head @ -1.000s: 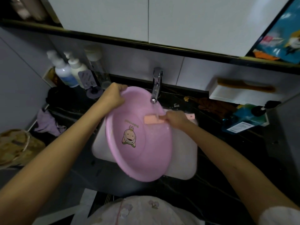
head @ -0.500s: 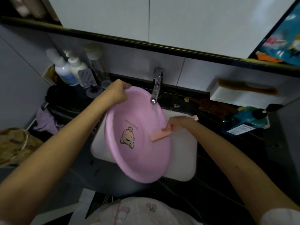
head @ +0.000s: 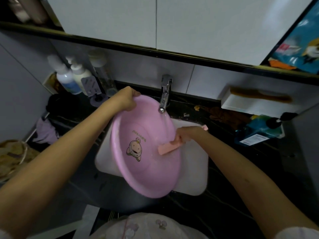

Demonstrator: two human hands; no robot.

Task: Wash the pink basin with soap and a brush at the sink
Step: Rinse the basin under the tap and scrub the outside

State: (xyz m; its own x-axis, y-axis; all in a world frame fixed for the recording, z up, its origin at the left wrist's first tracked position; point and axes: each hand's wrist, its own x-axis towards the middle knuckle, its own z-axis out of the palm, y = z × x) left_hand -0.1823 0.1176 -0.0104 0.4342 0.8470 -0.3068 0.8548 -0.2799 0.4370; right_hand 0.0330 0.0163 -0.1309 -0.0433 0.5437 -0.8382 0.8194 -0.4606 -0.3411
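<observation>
Half the brush (head: 168, 148) hides inside the right hand (head: 188, 133).

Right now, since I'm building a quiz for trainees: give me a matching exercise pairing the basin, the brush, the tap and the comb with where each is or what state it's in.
Things:
1. pink basin
2. brush
3. tap
4. comb

Places or states:
A. lying on the white shelf on the wall
B. tilted over the sink, left hand gripping its far rim
C. running water
D. held by the right hand, its head against the basin's inside

Pairs: 1-B, 2-D, 3-C, 4-A
</observation>
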